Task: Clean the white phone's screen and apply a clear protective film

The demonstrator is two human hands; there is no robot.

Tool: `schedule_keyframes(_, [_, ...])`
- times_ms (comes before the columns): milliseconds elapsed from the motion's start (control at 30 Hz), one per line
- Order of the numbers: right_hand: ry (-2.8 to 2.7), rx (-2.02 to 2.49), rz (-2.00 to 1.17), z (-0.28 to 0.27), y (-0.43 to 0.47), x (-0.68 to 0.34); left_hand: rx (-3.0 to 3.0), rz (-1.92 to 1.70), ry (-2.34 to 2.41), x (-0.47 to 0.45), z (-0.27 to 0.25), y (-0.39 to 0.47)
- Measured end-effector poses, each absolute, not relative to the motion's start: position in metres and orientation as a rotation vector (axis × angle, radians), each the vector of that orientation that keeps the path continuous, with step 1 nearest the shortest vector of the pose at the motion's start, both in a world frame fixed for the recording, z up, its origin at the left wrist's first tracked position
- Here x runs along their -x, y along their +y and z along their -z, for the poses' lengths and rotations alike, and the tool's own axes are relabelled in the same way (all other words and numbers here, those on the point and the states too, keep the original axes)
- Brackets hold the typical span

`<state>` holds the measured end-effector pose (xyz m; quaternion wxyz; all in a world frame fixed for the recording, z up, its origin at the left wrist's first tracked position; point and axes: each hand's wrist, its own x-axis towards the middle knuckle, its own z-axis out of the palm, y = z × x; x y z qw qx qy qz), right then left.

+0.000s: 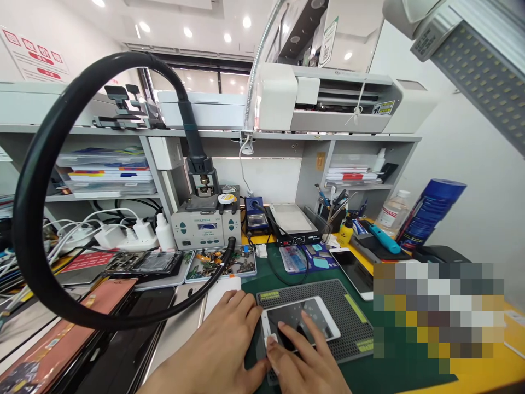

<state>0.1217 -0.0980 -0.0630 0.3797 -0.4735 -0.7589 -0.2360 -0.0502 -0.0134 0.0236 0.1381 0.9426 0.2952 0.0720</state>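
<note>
A white-framed tablet (324, 309) with a dark, spotted screen lies face up on a grey perforated mat (348, 339). My left hand (229, 339) is at the tablet's left end, fingers bent along its edge and thumb pointing toward the lower corner. Over the screen's lower part is my right hand (305, 355). Two of its fingers stretch across the glass, while its thumb side closes on a small white piece (270, 340) at the tablet's left border. What this piece is cannot be made out. The palm hides part of the tablet's near edge.
A thick black hose (24, 191) loops over the left side from a grey hot-air station (203, 227). A parts tray (221, 262), a hot plate (293, 219) and a white phone (353, 273) lie beyond the mat. Several dark panels (118, 339) crowd the left; blurring covers an area at right.
</note>
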Motion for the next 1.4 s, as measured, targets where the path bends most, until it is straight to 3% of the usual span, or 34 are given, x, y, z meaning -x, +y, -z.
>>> schedule_keyframes(300, [-1.993,1.383,0.441,0.053,-0.114,-0.145,-2.664,-0.094,0.893,0.047,-0.033,-0.014])
schedule_keyframes(667, [-2.108,1.632,0.63,0.028,-0.138,-0.211,-2.694,-0.139,0.894,0.05,-0.03,-0.014])
schedule_keyframes(1067, [-2.13,1.479,0.758,0.031,-0.135,-0.2,-2.714,-0.176,0.882,0.052,-0.025,-0.014])
schedule_keyframes(1400, [-2.186,1.354,0.415,0.052,-0.116,-0.166,-2.734,-0.193,0.864,0.05,-0.023,-0.014])
